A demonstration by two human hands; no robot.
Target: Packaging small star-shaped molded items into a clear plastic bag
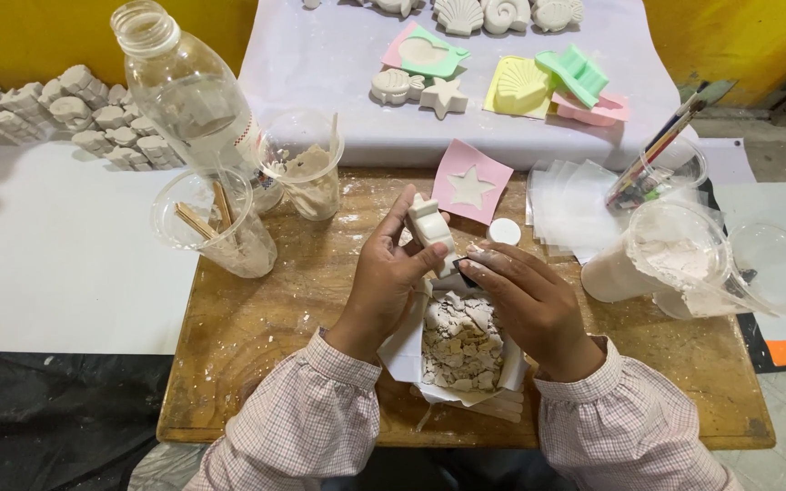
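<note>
Table: my worn wooden tabletop (256,364) is crowded at its far edge, bare wood showing at my left.
Box: white paper box of broken plaster scraps (462,344) sits under my wrists.
Left hand (384,282): curled around a small white plaster figure (431,229), held upright.
Right hand (525,295): fingertips bunched together against the figure's base.
</note>
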